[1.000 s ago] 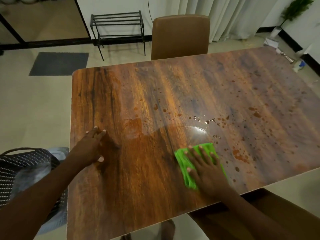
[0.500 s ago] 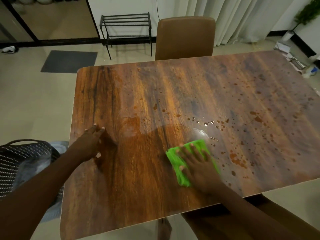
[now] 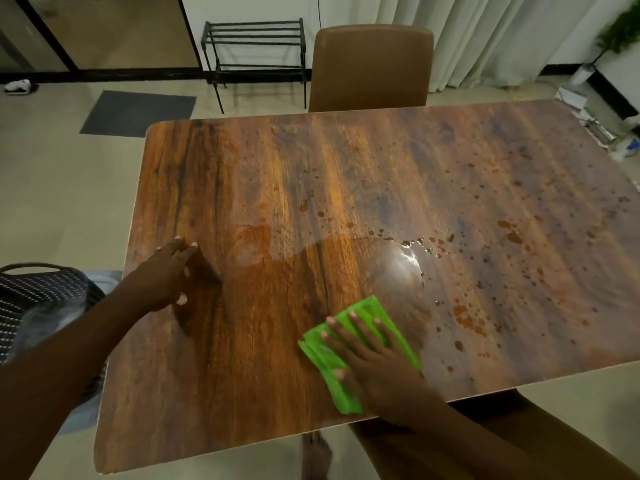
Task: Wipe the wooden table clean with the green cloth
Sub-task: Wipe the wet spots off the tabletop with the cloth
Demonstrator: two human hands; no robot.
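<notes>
The wooden table fills the view, with brown droplets and stains scattered over its right half. A folded green cloth lies near the front edge. My right hand presses flat on the cloth, fingers spread and pointing up-left. My left hand rests flat on the bare wood near the left edge, holding nothing. A wet, shiny patch sits just beyond the cloth.
A brown chair stands at the far side of the table. A black metal rack is behind it to the left. A dark woven basket sits on the floor at the left. A grey mat lies on the floor.
My right hand has slid the green cloth toward the front edge and slightly left, off the wet patch. My left hand stays planted.
</notes>
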